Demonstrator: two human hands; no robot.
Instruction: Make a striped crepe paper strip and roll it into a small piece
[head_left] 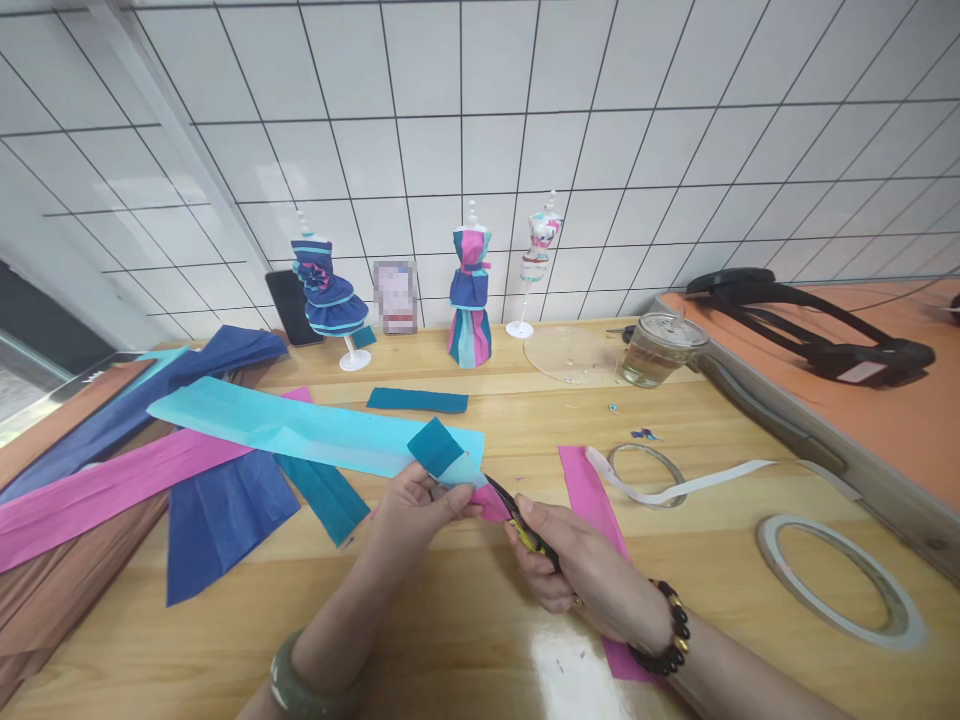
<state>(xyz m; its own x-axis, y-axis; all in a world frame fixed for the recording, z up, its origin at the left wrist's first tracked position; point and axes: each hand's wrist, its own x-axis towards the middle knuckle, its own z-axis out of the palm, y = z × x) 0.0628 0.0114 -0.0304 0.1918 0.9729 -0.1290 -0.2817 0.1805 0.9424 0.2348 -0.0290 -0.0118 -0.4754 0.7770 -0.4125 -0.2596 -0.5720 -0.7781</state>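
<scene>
My left hand [420,510] is closed, pinching a small pink piece of crepe paper [491,503] between thumb and fingers. A teal square [435,447] shows just above its fingertips; I cannot tell whether it is held too. My right hand [581,565] grips a pair of scissors [531,532] with dark blades and yellow-black handles. The blades meet the pink piece at its right edge. Behind the fingers lies a long light-blue strip [315,435]. A pink strip [592,500] runs partly under my right hand and wrist.
Three small dress forms, one in navy ruffles [330,290], one in a multicoloured dress [471,290] and one in a floral top [541,240], stand along the tiled wall. At right are tape rolls [844,580] and a lidded glass [660,350]. Coloured strips [225,520] pile up at left.
</scene>
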